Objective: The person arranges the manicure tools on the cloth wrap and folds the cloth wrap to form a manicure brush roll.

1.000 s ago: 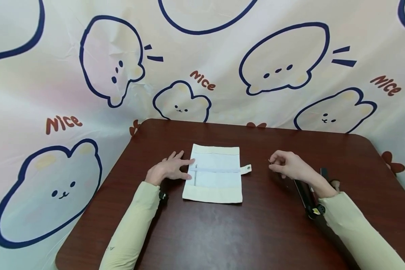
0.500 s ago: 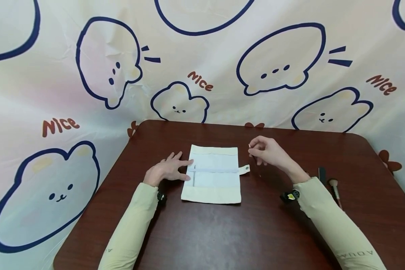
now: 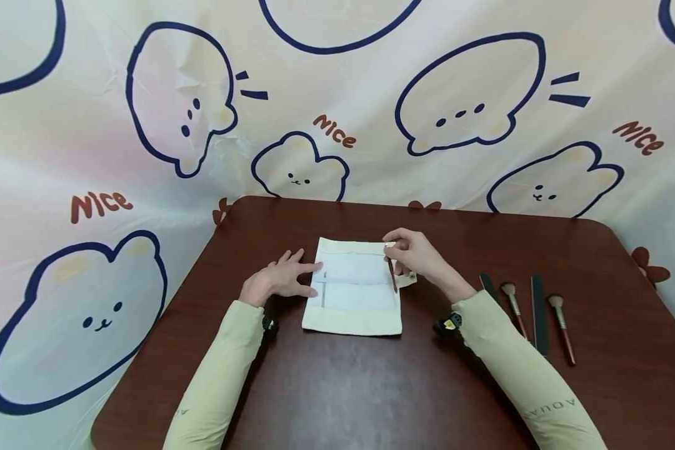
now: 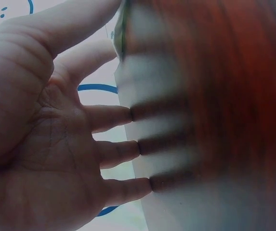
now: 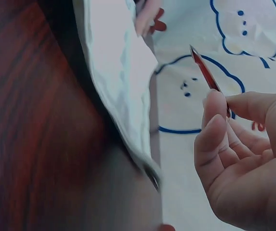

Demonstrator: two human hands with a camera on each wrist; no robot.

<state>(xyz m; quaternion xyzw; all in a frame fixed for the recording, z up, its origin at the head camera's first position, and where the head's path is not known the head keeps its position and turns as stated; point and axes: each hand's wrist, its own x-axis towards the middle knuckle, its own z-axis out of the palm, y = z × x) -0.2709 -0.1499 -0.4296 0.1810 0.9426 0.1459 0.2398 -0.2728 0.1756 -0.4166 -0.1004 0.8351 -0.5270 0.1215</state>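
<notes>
A white cloth roll-up pouch [image 3: 354,319] lies unfolded on the table, with a snap tab [image 3: 407,280] at its right side. A thin grey stick [image 3: 324,290] sits upright along the pouch's left part. My left hand [image 3: 278,279] rests at the pouch's left edge with its fingers spread and thumb and index on the cloth. My right hand [image 3: 419,255] pinches a slim dark-red pointed stick [image 3: 392,275] between thumb and fingers, over the pouch's right edge. In the right wrist view the stick [image 5: 206,70] tapers to a sharp tip.
Right of my right forearm lie two makeup brushes with red-brown handles, the nearer brush [image 3: 514,306] and the outer brush [image 3: 562,328]. Beside them are two dark flat strips, one long strip [image 3: 539,312] and another strip [image 3: 488,286]. A printed cloth backdrop [image 3: 371,94] rises behind the table.
My right hand has moved left from the table's right side to the pouch's right edge, carrying the red stick. The brushes and strips have come into view. My left hand has stayed put.
</notes>
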